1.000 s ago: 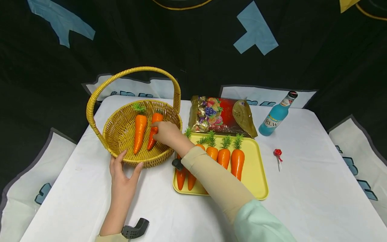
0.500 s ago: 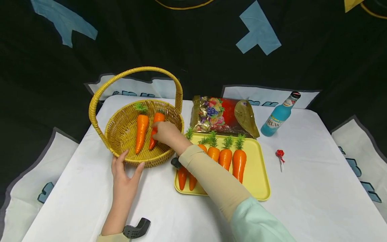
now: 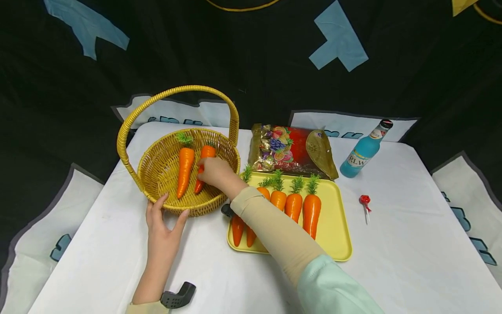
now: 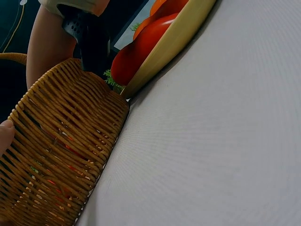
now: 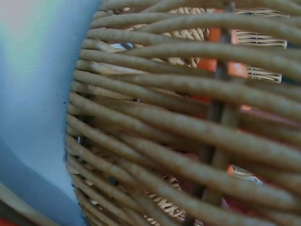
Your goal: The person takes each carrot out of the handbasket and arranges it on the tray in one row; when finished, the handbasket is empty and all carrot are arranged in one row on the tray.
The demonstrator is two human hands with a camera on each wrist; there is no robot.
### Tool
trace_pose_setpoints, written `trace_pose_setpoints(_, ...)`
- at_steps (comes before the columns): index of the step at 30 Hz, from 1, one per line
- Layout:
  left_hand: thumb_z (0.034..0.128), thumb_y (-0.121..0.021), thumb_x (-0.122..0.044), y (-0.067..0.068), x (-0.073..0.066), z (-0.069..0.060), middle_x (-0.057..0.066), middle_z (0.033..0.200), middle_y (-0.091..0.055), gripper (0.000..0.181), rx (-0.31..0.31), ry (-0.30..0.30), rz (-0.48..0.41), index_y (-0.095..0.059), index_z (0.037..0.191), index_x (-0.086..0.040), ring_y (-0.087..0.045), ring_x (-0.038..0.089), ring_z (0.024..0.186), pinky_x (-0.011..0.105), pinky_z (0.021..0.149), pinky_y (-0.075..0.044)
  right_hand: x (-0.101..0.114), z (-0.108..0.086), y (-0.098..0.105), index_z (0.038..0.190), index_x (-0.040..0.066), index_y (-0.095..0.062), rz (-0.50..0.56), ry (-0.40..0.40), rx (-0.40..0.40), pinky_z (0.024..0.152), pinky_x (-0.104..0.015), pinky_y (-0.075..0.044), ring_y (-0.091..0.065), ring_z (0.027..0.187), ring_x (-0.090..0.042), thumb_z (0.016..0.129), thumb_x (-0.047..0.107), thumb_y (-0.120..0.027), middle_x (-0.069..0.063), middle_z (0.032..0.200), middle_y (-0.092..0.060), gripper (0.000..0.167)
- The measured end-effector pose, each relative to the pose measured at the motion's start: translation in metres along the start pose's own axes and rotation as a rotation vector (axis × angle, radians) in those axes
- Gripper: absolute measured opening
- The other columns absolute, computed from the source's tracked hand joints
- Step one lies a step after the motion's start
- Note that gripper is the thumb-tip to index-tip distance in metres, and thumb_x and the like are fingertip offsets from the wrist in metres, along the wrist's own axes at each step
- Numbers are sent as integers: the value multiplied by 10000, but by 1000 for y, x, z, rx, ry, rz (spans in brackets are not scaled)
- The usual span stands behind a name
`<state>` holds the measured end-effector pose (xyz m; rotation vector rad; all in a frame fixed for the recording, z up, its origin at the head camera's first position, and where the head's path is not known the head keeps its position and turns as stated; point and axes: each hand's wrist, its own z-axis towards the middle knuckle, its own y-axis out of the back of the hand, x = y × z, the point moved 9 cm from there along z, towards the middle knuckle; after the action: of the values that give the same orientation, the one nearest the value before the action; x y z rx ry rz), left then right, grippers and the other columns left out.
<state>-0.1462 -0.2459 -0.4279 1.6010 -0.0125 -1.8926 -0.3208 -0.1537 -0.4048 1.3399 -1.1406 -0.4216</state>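
Note:
My right hand [image 3: 217, 173] reaches into the yellow wicker basket [image 3: 157, 174] and holds an orange carrot [image 3: 207, 152] with a green top. Left of it another carrot [image 3: 185, 172] lies in the basket. My left hand [image 3: 162, 237] rests against the basket's near side, thumb and fingers spread. In the left wrist view, a fingertip [image 4: 5, 134] touches the woven wall [image 4: 61, 132]. The right wrist view is filled by basket weave [image 5: 164, 117], with orange showing through the gaps; the right hand is mostly hidden there.
Right of the basket, a yellow tray [image 3: 333, 218] bears several carrots [image 3: 311, 213], partly under the right sleeve. Behind it lies a red and gold candy bag [image 3: 290, 150]. A blue bottle [image 3: 362, 150] stands at the back right, with a red lollipop [image 3: 364, 200] nearer.
The whole head view has shifted slightly, so things appear a little further right. Both hands keep their places at the basket, the right one still on the carrot.

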Motion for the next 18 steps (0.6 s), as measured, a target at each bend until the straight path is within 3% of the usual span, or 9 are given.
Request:
trace_pose_setpoints(7,887,-712,-147,0,0,0,146,1572,-70,672,-3,-2,-1,-340,1445,-108,-196,314,1402,510,1107,-238,0,2,1,1320,198,-606,12,-31,-16,787,-247,-469,-596,963,-145,935,278,-626,2,1207,-649,394)
trace_pose_setpoints(12,885,-715,-142,0,1,1,151,1565,-83,675,-1,-4,-9,-341,1445,-105,-194,308,1403,503,1109,-235,-3,1,1,1326,195,-597,94,-63,-26,794,-247,-471,-594,966,-139,931,265,-630,0,1237,-632,402)
trace_pose_setpoints(18,887,-713,-145,0,0,1,162,1568,-69,673,0,-4,-8,-340,1446,-109,-182,321,1406,522,1104,-234,-2,1,4,1309,184,-607,159,-38,-62,763,-250,-468,-583,908,-147,923,236,-656,-17,1220,-636,392)
